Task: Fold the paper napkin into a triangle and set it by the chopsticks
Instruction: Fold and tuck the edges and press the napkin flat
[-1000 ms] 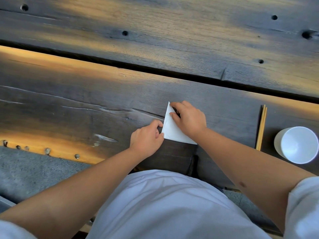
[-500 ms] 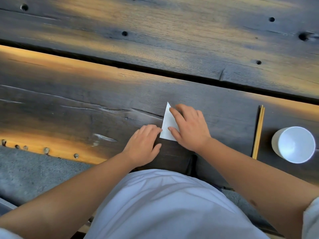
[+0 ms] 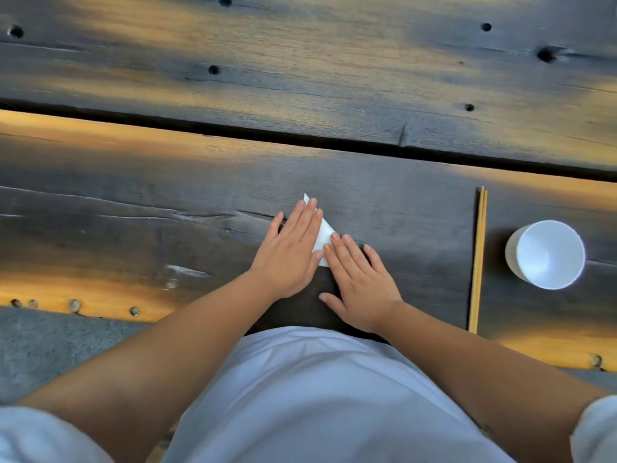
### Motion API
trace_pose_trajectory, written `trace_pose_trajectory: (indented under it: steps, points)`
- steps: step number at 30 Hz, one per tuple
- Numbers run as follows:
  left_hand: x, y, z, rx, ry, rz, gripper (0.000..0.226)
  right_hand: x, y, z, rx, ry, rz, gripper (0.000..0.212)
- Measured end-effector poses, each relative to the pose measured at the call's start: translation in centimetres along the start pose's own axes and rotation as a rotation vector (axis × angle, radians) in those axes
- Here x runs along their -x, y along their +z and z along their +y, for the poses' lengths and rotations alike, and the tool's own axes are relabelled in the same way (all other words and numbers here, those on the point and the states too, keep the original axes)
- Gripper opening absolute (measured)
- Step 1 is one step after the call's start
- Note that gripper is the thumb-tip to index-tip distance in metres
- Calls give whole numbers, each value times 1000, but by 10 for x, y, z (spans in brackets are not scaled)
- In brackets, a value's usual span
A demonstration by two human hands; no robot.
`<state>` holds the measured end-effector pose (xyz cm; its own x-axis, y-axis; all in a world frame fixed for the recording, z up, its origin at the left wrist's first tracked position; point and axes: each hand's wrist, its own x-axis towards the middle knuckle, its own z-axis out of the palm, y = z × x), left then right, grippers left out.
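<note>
A white paper napkin, folded into a triangle, lies flat on the dark wooden table, mostly hidden under my hands. My left hand lies flat on it with fingers stretched out, covering its left part. My right hand rests flat at its lower right, fingertips on the napkin's edge. A pair of light wooden chopsticks lies lengthwise well to the right of the napkin, apart from it.
A white cup stands upright just right of the chopsticks. A dark gap runs across the table between two planks. The table's near edge carries several studs. My white shirt fills the bottom.
My left hand moved from beside the napkin onto it and spread flat. My right hand slid down and right off most of the napkin, fingers now extended.
</note>
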<state>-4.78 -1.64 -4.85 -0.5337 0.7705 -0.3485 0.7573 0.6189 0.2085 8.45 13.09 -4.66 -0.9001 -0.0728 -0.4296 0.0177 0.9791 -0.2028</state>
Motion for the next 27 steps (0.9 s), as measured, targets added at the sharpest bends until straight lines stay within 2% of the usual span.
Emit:
trace_pose_trajectory:
  steps: [7, 19, 24, 27]
  points:
    - [-18, 15, -10, -110, 25, -34, 72, 4, 13, 16, 33, 23, -29, 78]
    - [-19, 19, -7, -84, -23, 1, 76, 38, 25, 38, 92, -23, -42, 77]
    - [-20, 13, -4, -9, -46, -35, 78, 37, 16, 22, 48, 18, 48, 78]
    - [-18, 8, -5, 54, -56, 11, 73, 22, 11, 2, 29, -10, 99, 78]
